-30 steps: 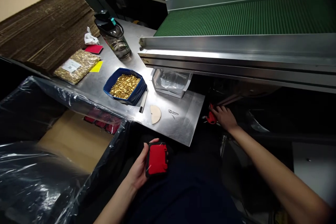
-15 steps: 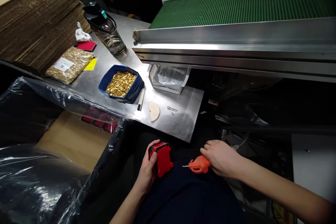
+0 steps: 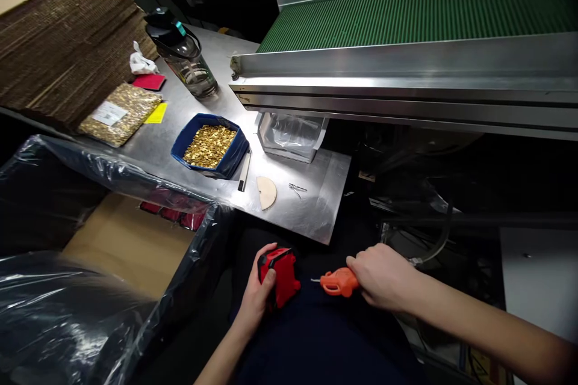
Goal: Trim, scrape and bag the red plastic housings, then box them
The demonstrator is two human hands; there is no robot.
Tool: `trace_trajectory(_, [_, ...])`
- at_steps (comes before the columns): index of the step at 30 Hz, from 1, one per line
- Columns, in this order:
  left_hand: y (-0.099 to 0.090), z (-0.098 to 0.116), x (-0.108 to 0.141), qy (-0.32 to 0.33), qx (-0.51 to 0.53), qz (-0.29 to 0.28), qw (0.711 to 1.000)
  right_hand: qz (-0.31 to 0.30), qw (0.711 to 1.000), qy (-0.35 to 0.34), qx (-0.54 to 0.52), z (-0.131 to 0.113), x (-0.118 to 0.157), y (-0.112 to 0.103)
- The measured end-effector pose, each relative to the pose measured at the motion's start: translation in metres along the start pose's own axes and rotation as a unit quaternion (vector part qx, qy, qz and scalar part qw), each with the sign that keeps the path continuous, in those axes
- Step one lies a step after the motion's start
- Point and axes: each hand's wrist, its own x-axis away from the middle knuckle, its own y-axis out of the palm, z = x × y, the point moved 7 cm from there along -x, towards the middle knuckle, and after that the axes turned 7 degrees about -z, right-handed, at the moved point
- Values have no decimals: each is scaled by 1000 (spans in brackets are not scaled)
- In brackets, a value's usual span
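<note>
From here I see the left hand (image 3: 257, 293) gripping a red-and-black case (image 3: 286, 281) just off the near corner of the metal table (image 3: 311, 216); the right hand (image 3: 383, 275) wraps an orange air blow gun (image 3: 339, 283), nozzle towards the case, apart.

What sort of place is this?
Probably a factory packing or assembly station: there's a green ribbed conveyor, a tall stack of cardboard and a large plastic-lined box with red items inside.

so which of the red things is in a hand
The red block with black edging, in the left hand. The flat red piece lies on the table near the bottle; other red pieces sit in the lined box.
</note>
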Motion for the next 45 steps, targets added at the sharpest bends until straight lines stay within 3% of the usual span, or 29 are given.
trace_trajectory(2, [6, 6, 4, -11, -48, -36, 998, 0, 1000, -15, -2, 1, 4, -3])
trace_trajectory(4, [9, 16, 8, -2, -172, -59, 983, 7, 999, -37, -11, 2, 13, -10])
trace_trajectory(6, [14, 29, 9, 39, -324, -83, 942, 14, 999, -46, -23, 4, 26, -23])
trace_trajectory(8, [27, 39, 9, 90, -436, -142, 884, 9, 999, -33, -27, 7, 39, -37])
trace_trajectory(10, [43, 43, 9, 117, -494, -220, 833, -7, 1000, -13, -17, 8, 48, -51])
trace_trajectory(12, [57, 48, 9, 116, -502, -283, 809, -14, 1000, -5, 5, 9, 49, -65])
trace_trajectory(14, [64, 54, 9, 89, -466, -328, 817, -3, 1000, -10, 25, 11, 45, -79])
trace_trajectory(17, [61, 56, 7, 17, -330, -350, 877, 14, 999, -2, 34, 23, 35, -92])
trace_trajectory(20, [39, 48, 1, -28, -100, -286, 952, 1, 1000, 8, -5, 35, 31, -86])
trace_trajectory(22, [20, 36, -3, -30, 22, -201, 979, 5, 999, -21, -44, 33, 31, -72])
trace_trajectory(25, [-1, 12, -4, -60, 121, -92, 987, 69, 994, -51, -66, 33, 25, -44])
trace_trajectory(29, [-6, -8, -4, -105, 231, -46, 966, 226, 974, -15, -27, 68, 3, -9])
trace_trajectory(33, [1, -6, -14, -101, 237, -55, 965, 299, 951, 76, -3, 134, -33, 17])
trace_trajectory(37, [20, 0, -28, -105, 195, -74, 972, 337, 932, 129, 22, 186, -79, 25])
trace_trajectory(41, [40, 3, -42, -114, 118, -60, 985, 378, 910, 170, 21, 219, -120, 23])
trace_trajectory(45, [51, 11, -59, -79, 16, -15, 997, 420, 886, 195, -19, 232, -138, 28])
